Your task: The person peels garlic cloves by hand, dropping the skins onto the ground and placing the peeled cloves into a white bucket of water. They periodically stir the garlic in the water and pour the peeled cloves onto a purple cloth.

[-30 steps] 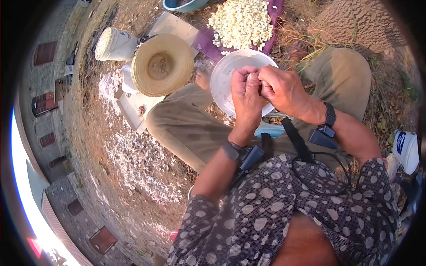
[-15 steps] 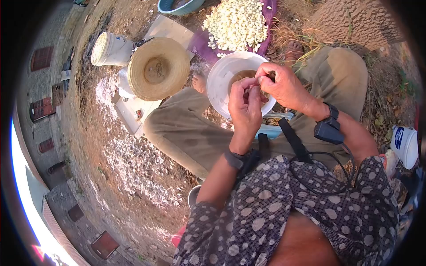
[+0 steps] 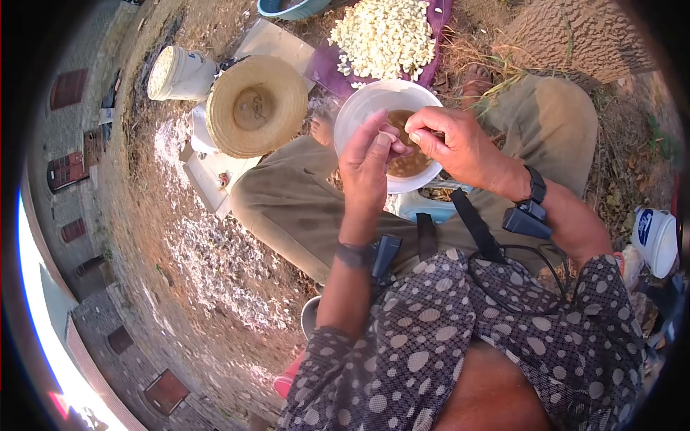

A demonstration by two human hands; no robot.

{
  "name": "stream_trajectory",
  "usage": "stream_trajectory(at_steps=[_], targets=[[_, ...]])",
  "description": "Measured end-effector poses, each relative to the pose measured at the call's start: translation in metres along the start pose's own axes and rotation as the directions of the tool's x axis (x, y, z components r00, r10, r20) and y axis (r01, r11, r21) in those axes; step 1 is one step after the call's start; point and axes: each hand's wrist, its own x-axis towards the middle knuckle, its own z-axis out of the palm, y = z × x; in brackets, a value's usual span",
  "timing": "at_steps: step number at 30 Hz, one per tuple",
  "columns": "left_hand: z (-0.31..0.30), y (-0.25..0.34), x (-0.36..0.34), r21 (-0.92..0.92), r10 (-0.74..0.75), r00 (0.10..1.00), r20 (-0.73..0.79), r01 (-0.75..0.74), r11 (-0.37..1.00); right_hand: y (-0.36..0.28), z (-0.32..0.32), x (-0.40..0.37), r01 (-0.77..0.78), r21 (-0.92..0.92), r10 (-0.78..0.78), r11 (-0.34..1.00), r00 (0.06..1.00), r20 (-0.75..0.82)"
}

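Note:
A white bucket stands between my legs, with brownish liquid and small tan pieces in it. My left hand is over its left side, the fingers bent together around something small and pale that I cannot make out. Just to the right, my right hand is over the bucket's right side, thumb and forefinger pinched together; whatever they hold, if anything, is too small to name. A narrow gap separates the two hands. Beyond the bucket, a heap of pale peeled cloves or kernels lies on a purple cloth.
A straw hat rests at the left near a filled white bucket. A blue basin is at the top. A tree trunk stands upper right, with another white bucket below. Pale peelings litter the ground.
My hands have moved apart from each other. The left one has shifted left and up, and more of the bucket's liquid now shows. The dark piece at my right fingers is no longer visible.

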Motion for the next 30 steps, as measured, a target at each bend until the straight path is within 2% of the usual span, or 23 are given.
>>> stream_trajectory(at_steps=[2, 6, 8, 15, 23, 27, 30], targets=[[0.009, 0.006, -0.003, 0.087, 0.004, 1.0, -0.013, -0.002, 0.996, 0.0, 0.003, -0.001, 0.077, -0.031, -0.077, 0.997, 0.997, 0.008], [0.008, 0.007, -0.005, 0.172, -0.001, 1.0, -0.025, 0.005, 0.985, 0.002, 0.005, -0.004, 0.106, -0.127, -0.1, 0.986, 0.994, 0.048], [0.007, 0.004, -0.005, 0.151, -0.011, 0.999, -0.048, 0.018, 0.988, 0.002, 0.009, -0.006, 0.113, -0.116, -0.112, 0.987, 0.994, 0.016], [0.013, -0.004, -0.008, 0.131, -0.054, 0.991, -0.118, 0.069, 0.989, 0.005, 0.004, -0.006, 0.15, -0.201, -0.135, 0.968, 0.987, 0.087], [0.011, -0.008, -0.007, 0.175, -0.066, 0.994, -0.091, 0.082, 0.981, 0.004, 0.006, -0.005, 0.167, -0.28, -0.13, 0.945, 0.981, 0.146], [0.012, -0.008, -0.007, 0.216, -0.063, 0.997, -0.04, 0.07, 0.974, 0.005, 0.012, -0.003, 0.12, -0.338, -0.086, 0.934, 0.99, 0.114], [0.012, -0.021, -0.008, 0.331, 0.055, 0.998, 0.04, -0.065, 0.942, 0.008, 0.013, 0.0, 0.013, -0.291, 0.013, 0.957, 0.996, 0.086]])
